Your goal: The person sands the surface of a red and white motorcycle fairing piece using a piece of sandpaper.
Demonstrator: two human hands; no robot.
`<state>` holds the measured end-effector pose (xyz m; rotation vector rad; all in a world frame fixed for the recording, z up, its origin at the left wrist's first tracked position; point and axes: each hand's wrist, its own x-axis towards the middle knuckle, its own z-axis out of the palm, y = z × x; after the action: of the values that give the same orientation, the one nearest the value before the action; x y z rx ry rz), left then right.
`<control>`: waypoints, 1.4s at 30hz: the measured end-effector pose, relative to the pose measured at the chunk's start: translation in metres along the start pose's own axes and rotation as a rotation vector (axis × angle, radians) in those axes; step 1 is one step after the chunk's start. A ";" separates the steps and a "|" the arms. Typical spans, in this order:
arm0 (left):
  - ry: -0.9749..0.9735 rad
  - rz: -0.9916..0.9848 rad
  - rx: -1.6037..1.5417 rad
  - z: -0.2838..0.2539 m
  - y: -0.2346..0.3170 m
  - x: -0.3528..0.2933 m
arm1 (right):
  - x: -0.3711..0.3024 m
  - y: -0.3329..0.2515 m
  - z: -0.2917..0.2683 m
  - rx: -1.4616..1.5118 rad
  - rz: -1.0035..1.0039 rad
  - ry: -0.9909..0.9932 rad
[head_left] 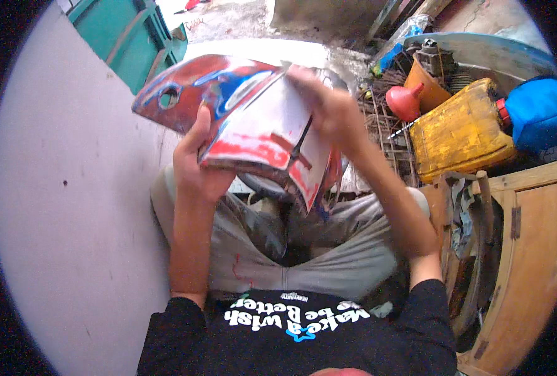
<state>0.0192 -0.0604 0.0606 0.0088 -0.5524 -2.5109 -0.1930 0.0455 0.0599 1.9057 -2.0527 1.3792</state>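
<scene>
Holding the curved red, white and blue panel (247,131) up above the grey trousers (360,257), tilted; clamping its lower left firmly in the left grip (202,160), with the thumb (199,130) across the painted face; covering the upper right side with the right grip (333,113), too blurred to tell whether clamped or merely touching; probably rubbing or steadying that side, so keep the thumb snug and well clear; follow the curve with light, even pressure; ease off round the dark strip (296,152) and the pointed lower corner (306,199), to avoid bending or cracking.
</scene>
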 end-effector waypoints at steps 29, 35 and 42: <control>-0.090 -0.021 -0.027 -0.004 0.011 0.000 | 0.000 0.001 -0.021 0.080 0.027 -0.052; -0.101 -0.027 -0.090 -0.017 0.009 -0.001 | -0.029 -0.043 0.024 -0.129 -0.528 -0.038; -0.031 -0.012 -0.053 -0.002 -0.004 -0.003 | -0.012 -0.015 0.011 -0.080 -0.175 -0.027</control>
<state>0.0194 -0.0563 0.0568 -0.0474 -0.5002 -2.5403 -0.1720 0.0500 0.0552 2.0249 -1.8692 1.2205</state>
